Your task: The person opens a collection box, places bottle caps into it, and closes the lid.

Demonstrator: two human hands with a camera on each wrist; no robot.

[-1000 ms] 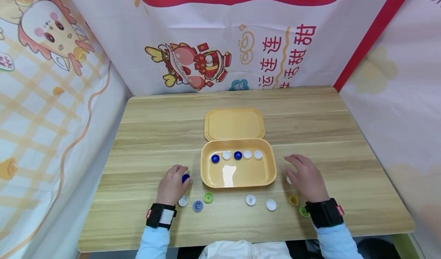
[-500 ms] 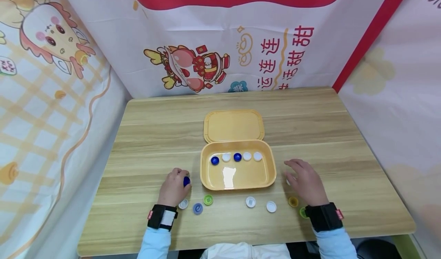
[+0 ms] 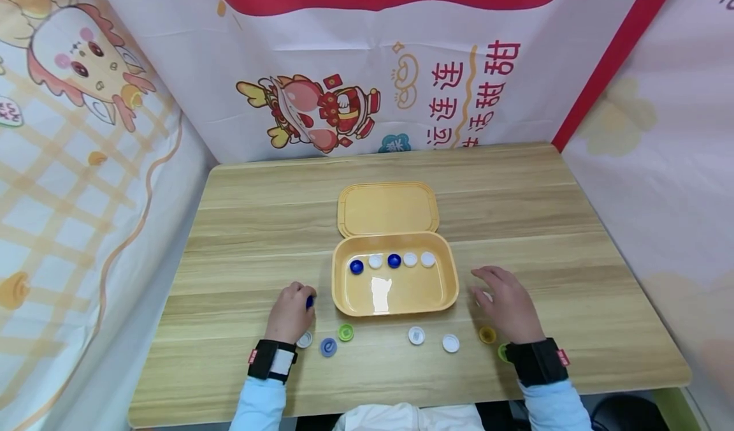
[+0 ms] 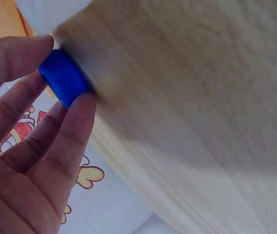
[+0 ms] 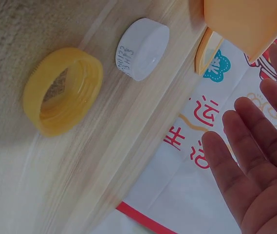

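Note:
My left hand (image 3: 288, 313) pinches a blue bottle cap (image 4: 63, 75) between thumb and fingertips, close over the table left of the yellow box (image 3: 424, 297). The cap is held on its edge, partly covered by the fingers. My right hand (image 3: 509, 305) hovers right of the box with fingers spread and relaxed, holding nothing. Under it lie a white bottle cap (image 5: 140, 48) with small print on its side and a yellow bottle cap (image 5: 35, 92), hollow side showing. Inside the box, two blue caps (image 3: 357, 266) and three white caps (image 3: 410, 259) form a row along the far side.
The box's yellow lid (image 3: 388, 209) lies flat behind it. Along the near side sit a light blue cap (image 3: 329, 347), a green cap (image 3: 346, 333) and several white caps (image 3: 450, 343). Another green cap (image 3: 503, 353) is partly hidden by the right wristband.
The blue cap has turned in my left fingers and less of it shows from above. My right hand stays nearly still over the same spot. The head view has shifted slightly.

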